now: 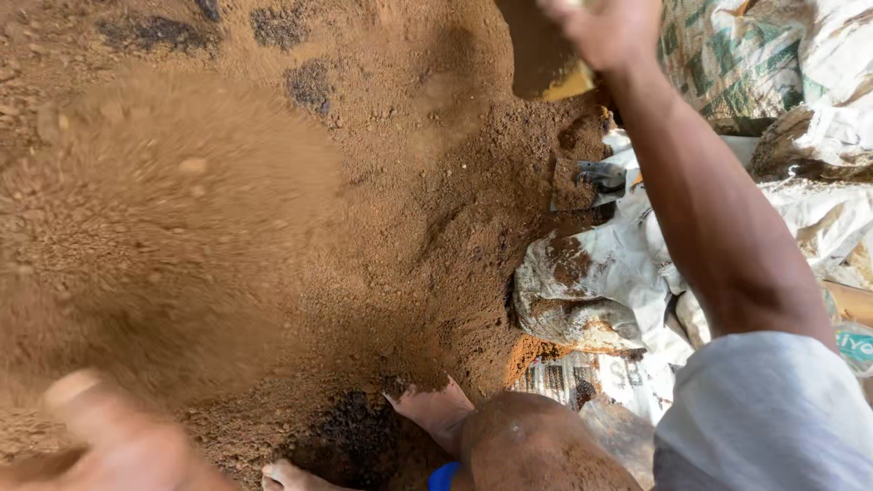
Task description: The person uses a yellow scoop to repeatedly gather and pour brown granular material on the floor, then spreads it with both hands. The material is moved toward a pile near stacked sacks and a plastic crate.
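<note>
A broad heap of reddish-brown soil (pixel 391 209) fills the ground in front of me. My right hand (pixel 607 32) reaches out at the top edge, closed around a soil-caked brown object with a yellowish edge (pixel 546 64) held above the heap. My left hand (pixel 118 445) is close to the camera at the bottom left, heavily blurred, with a thumb showing. Above it lies a blurred mass of loose soil (pixel 164 227); what the hand holds is hidden by the blur. My bare feet (pixel 435 414) rest at the foot of the heap, one knee (pixel 536 445) beside them.
Dirty white woven sacks (pixel 600 273) lie crumpled along the right of the heap, with more sacks, one green-striped (pixel 737 55), behind my arm. A small dark metal piece (pixel 600 175) rests where soil meets sack. Dark, damp patches (pixel 309 86) dot the soil.
</note>
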